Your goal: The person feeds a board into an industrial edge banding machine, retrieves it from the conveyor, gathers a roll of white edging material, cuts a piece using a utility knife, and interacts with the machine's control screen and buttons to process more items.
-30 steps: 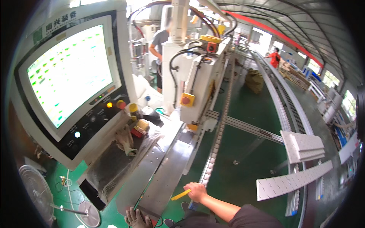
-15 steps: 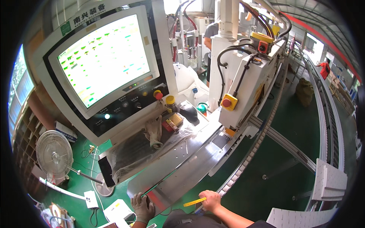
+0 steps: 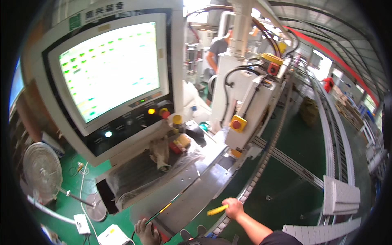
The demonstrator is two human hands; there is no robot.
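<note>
Control console crowding steel ledge

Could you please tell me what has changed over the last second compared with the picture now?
The view swung left, so the control screen now fills more of the picture and the floor fan has come into sight. The right hand kept its grip on the yellow tool by the grey machine bed. The left hand stayed low at the bed's near end. Nothing was picked up or let go.
</note>
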